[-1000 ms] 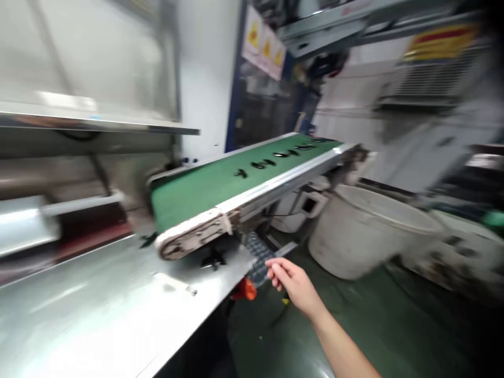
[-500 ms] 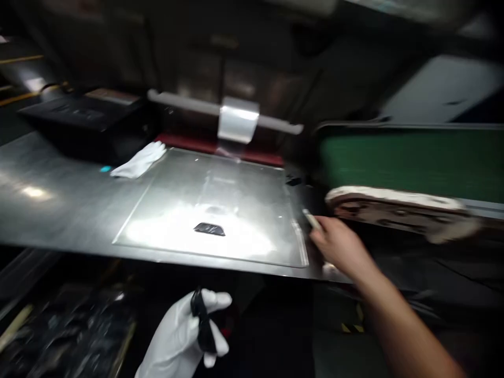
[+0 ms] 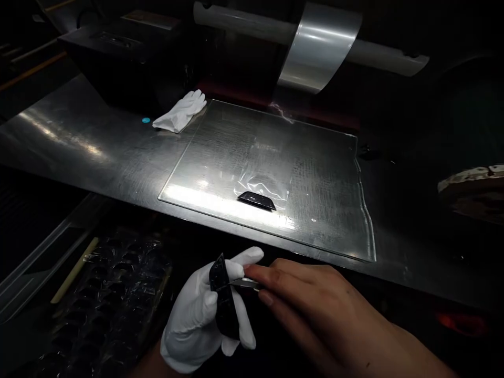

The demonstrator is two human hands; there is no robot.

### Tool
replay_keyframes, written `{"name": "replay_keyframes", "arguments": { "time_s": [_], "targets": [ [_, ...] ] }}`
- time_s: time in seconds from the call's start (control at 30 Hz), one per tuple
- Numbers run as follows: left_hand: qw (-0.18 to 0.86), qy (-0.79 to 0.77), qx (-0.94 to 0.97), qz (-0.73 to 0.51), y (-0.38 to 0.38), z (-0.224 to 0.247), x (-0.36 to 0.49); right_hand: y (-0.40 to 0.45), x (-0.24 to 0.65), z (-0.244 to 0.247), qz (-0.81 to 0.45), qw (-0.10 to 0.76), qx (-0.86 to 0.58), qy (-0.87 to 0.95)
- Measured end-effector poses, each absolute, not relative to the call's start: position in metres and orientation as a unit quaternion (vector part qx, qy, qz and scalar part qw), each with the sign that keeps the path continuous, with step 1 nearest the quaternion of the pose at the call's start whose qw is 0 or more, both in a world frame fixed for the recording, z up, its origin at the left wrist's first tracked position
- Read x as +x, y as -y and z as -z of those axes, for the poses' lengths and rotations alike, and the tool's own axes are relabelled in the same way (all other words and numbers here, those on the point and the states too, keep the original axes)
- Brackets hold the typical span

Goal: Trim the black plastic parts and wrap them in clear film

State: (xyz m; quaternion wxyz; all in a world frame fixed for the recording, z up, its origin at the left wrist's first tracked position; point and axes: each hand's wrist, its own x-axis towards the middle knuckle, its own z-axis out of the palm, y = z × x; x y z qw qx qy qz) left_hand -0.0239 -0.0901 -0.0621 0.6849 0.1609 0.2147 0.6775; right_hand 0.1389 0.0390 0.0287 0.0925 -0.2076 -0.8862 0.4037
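In front of the table edge, my left hand [image 3: 191,320], in a white glove, is closed around a small black plastic part [image 3: 227,312] held tilted upright. My bare right hand [image 3: 318,296] pinches a slim pointed metal tool [image 3: 245,283]; whether it is a blade or tweezers I cannot tell. Its tip reaches the face of the black part, and my right fingertips are close against the gloved fingers. A similar black trapezoid piece [image 3: 257,200] lies on the clear sheet [image 3: 326,184], by a thin clear film bag [image 3: 268,168].
A spare white glove [image 3: 181,111] and a blue dot [image 3: 146,120] are on the metal table [image 3: 114,163]. Behind stand a black box [image 3: 118,58] and a film roll [image 3: 323,44] on a bar. A clear moulded tray [image 3: 114,294] sits lower left.
My right hand has come from the table's right side to my left hand, bringing the tool against the black part. The camera view has shifted closer and tilted.
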Motion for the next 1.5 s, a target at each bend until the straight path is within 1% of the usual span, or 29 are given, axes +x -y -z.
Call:
{"name": "replay_keyframes", "arguments": {
  "time_s": [0.1,0.17,0.43,0.67,0.9,1.03,1.13,1.23,1.5],
  "targets": [
    [0.700,-0.231,0.158,-0.657,0.091,0.063,-0.028,-0.040,0.142,-0.027,-0.409,0.043,-0.215,0.886],
    [0.714,-0.227,0.161,-0.642,0.091,0.065,-0.030,-0.040,0.143,-0.026,-0.406,0.028,-0.217,0.887],
    [0.738,-0.234,0.175,-0.608,0.091,0.066,-0.034,-0.036,0.149,-0.021,-0.383,0.033,-0.232,0.894],
    [0.748,-0.216,0.166,-0.606,0.088,0.061,-0.028,-0.040,0.157,-0.023,-0.371,0.031,-0.209,0.904],
    [0.735,-0.231,0.130,-0.624,0.088,0.062,-0.027,-0.035,0.158,-0.027,-0.402,-0.017,-0.185,0.896],
    [0.748,-0.199,0.126,-0.621,0.084,0.066,-0.029,-0.035,0.161,-0.029,-0.438,0.018,-0.189,0.879],
    [0.720,-0.186,0.138,-0.654,0.081,0.070,-0.031,-0.039,0.167,-0.029,-0.472,0.066,-0.217,0.852],
    [0.704,-0.210,0.145,-0.662,0.077,0.068,-0.032,-0.043,0.173,-0.024,-0.471,0.096,-0.267,0.835],
    [0.698,-0.264,0.078,-0.661,0.061,0.048,-0.030,-0.041,0.182,0.001,-0.459,0.122,-0.318,0.820]
  ]
}}
